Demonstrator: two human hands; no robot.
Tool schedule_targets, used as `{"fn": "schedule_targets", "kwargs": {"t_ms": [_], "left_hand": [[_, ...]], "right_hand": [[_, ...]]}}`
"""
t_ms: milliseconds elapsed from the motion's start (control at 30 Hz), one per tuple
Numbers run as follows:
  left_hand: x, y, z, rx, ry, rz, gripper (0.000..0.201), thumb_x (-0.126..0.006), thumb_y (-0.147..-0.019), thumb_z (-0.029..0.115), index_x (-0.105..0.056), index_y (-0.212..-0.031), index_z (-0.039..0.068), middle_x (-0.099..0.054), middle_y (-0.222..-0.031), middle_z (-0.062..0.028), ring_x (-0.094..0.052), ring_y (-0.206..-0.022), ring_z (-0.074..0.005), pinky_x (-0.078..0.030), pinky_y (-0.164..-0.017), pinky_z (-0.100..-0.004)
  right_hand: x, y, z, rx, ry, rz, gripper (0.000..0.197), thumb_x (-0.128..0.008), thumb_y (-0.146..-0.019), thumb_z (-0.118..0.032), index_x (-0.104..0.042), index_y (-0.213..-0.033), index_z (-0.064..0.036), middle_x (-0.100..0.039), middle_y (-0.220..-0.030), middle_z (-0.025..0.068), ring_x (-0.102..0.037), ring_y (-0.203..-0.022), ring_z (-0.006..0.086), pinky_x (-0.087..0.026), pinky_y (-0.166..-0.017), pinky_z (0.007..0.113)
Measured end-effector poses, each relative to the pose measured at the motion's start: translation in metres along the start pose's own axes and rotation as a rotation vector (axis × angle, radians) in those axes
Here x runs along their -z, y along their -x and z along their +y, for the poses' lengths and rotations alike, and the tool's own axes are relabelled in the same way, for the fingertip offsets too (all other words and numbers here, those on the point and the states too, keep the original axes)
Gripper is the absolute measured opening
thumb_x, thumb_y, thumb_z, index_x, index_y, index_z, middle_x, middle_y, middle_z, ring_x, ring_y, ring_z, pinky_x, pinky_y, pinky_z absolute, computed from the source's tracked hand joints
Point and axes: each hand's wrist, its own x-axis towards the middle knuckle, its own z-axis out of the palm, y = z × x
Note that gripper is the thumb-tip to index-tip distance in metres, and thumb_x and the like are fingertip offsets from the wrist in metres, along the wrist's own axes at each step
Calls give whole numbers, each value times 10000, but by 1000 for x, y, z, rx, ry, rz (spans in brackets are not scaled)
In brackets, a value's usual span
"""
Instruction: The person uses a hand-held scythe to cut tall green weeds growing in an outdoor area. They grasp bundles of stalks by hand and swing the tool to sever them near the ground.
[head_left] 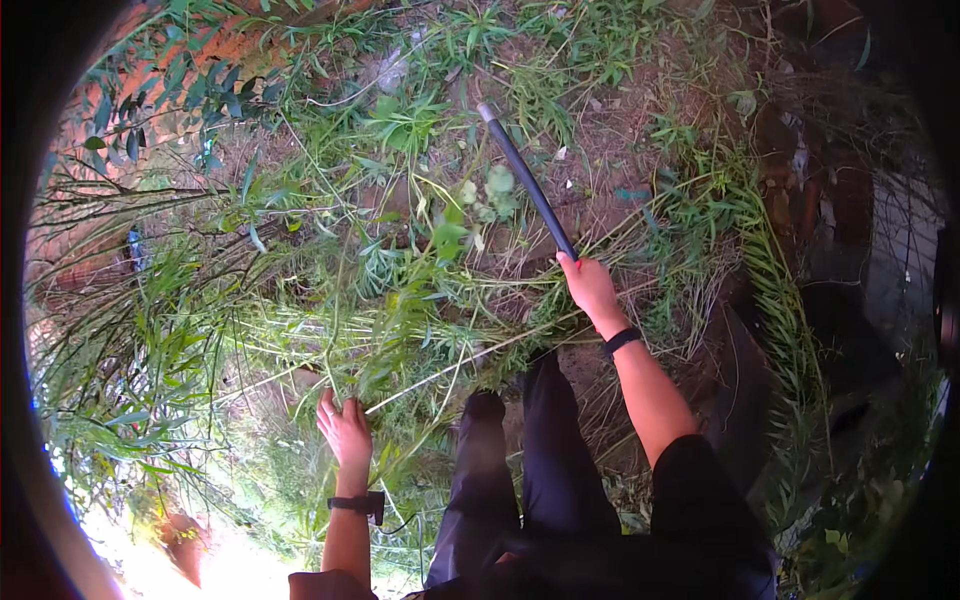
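Note:
My right hand [592, 290] is wrapped round one end of a long, dark rod [528, 180] with a pale tip. The rod slants up and to the left over the weeds, its far end pointing away from me. Low on the left, my left hand [345, 432] has its fingers curled at a thin green plant stem [332, 368], which rises from between thumb and fingers. Leaves partly hide where the stem leads. Long cut-looking stalks [490, 350] lie across the ground between my two hands.
My dark-trousered legs [560, 450] stand among the weeds. Leafy branches [110, 240] crowd the left side, and a long leafy stalk [780, 290] runs down the right. Bare brown soil [630, 130] shows ahead. Dark objects and a grey wall [903, 250] are at far right.

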Motion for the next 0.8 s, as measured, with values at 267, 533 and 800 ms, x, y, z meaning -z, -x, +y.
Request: {"fn": "schedule_targets", "kwargs": {"t_ms": [267,533,800], "left_hand": [[18,-84,122,-350,45,50,700,-715,-822,253,-394,-1423,96,-323,-1512,-195,-294,-1401,-384,-281,-1114,-543],[-148,-155,79,210,844,-770,487,-596,-934,409,-533,-1171,-11,-686,-820,-179,-657,-717,-396,-525,-718,-553],[-133,-163,107,8,258,-127,820,-704,-821,433,-323,-1454,78,-362,-1491,-215,-395,-1315,-424,-338,-1059,-543]], "right_hand": [[-13,2,11,-249,-613,-214,486,-617,-937,-487,-489,-690,-88,-480,-501,-10,-465,-354,109,-358,-340,280],[-34,-15,4,-143,-541,-295,304,-706,-907,-260,-531,-761,-59,-473,-518,-22,-440,-372,96,-330,-335,278],[-14,-102,-16,108,-127,-17,274,-695,-886,-291,-614,-811,-40,-632,-614,84,-631,-509,197,-486,-496,359]]}}
